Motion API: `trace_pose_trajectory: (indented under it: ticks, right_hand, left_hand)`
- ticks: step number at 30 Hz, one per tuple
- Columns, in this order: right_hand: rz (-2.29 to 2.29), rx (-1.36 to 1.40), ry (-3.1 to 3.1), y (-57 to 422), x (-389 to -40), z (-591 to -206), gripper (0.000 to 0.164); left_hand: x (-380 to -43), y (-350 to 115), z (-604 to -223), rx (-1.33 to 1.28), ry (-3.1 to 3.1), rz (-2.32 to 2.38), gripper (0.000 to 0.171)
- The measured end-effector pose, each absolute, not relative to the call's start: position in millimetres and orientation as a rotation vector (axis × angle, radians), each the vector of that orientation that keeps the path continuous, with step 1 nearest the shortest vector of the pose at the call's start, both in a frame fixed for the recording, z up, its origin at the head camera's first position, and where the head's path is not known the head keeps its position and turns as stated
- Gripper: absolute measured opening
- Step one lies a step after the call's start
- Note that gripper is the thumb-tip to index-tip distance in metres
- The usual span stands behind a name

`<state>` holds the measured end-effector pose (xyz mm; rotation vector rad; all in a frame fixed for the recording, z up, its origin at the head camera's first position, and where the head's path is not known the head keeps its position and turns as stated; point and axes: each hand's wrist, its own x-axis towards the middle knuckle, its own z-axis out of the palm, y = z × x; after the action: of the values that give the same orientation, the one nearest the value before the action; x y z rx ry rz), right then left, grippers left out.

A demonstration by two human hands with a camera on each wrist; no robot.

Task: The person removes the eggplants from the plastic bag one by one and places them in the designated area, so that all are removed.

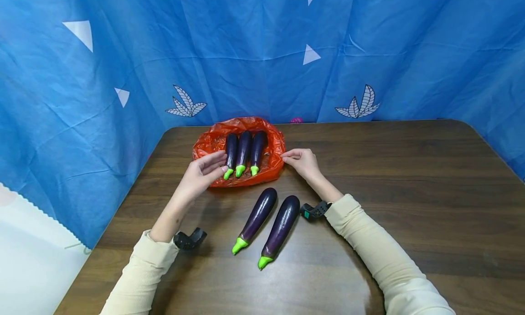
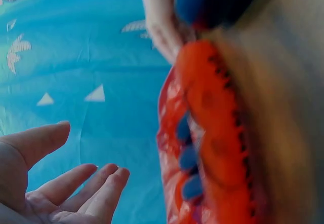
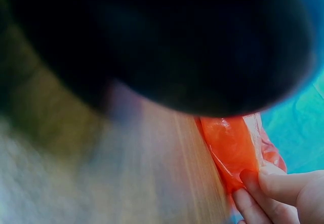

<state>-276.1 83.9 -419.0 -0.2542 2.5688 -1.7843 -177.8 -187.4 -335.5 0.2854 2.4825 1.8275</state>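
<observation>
A red plastic bag (image 1: 208, 144) lies at the far edge of the brown table (image 1: 410, 178) with three purple eggplants (image 1: 244, 148) side by side on it, green stems toward me. Two more eggplants (image 1: 258, 214) (image 1: 283, 226) lie on the bare wood nearer to me. My left hand (image 1: 217, 163) hovers at the bag's left side beside the leftmost eggplant; in the left wrist view the left hand (image 2: 76, 183) is open and holds nothing. My right hand (image 1: 289, 156) pinches the bag's right edge, and the right wrist view shows its fingertips (image 3: 268, 183) on the red plastic bag (image 3: 230, 148).
A blue cloth backdrop (image 1: 262, 55) with white leaf and triangle prints hangs right behind the table and along its left side. The table's left edge (image 1: 123, 201) runs close to my left arm. Bare wood stretches to the right.
</observation>
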Motion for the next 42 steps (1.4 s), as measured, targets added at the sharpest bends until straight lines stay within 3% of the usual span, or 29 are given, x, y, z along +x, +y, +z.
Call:
trace_pose_trajectory:
  ticks: [18, 31, 42]
  right_hand:
    - [-1.764, -0.254, 2.579, 84, -273, -421, 0.014]
    - [-1.755, -0.258, 2.593, 84, -273, -421, 0.014]
    - [-1.751, -0.282, 2.618, 83, -274, -419, 0.014]
  left_hand:
    - [-249, -186, -354, 0.011, 2.633, 1.897, 0.049]
    - [-260, -190, -383, -0.147, 2.557, 1.762, 0.065]
    - [-266, -183, -389, -0.166, 2.576, 1.812, 0.06]
